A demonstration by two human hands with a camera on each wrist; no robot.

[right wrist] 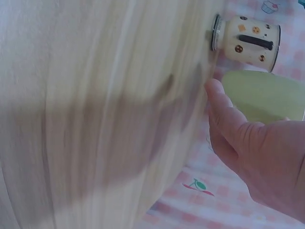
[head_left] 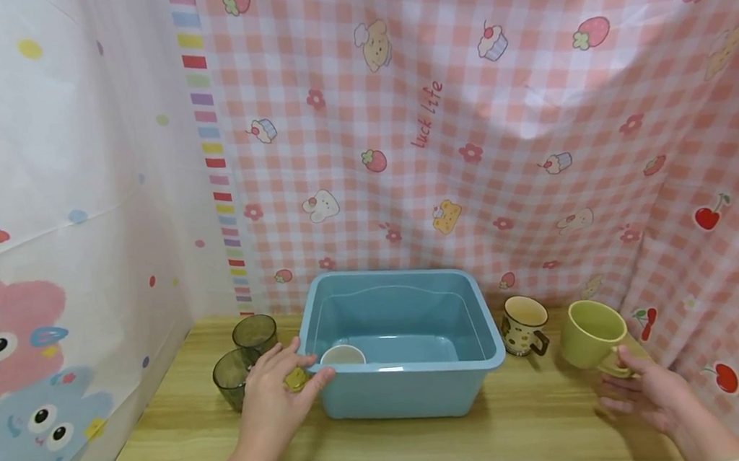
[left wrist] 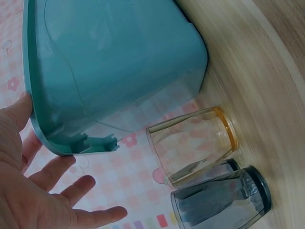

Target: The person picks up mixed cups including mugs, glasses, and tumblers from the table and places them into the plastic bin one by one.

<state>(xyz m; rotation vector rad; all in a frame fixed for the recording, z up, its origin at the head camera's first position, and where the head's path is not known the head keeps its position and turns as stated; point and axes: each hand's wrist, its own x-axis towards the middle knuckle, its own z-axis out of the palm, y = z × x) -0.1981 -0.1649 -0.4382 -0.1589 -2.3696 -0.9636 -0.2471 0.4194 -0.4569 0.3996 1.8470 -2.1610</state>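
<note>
The right hand (right wrist: 267, 157) has its fingers (right wrist: 221, 102) at a green cup (right wrist: 262, 95) near a patterned cream mug (right wrist: 250, 31).

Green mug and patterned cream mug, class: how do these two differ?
The green mug is one plain colour; the cream mug is patterned, with a dark handle. The right hand holds the green mug, while the cream mug stands untouched on the table. Both have a handle.

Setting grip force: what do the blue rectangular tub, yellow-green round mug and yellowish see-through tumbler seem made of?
Blue rectangular tub: likely plastic, semi-gloss; moulded rim with ribs beneath.
Yellow-green round mug: probably glazed ceramic, smooth; even colour, rounded rim; plastic possible.
Yellowish see-through tumbler: glossy glass or clear plastic; background shows through, either fits.
</note>
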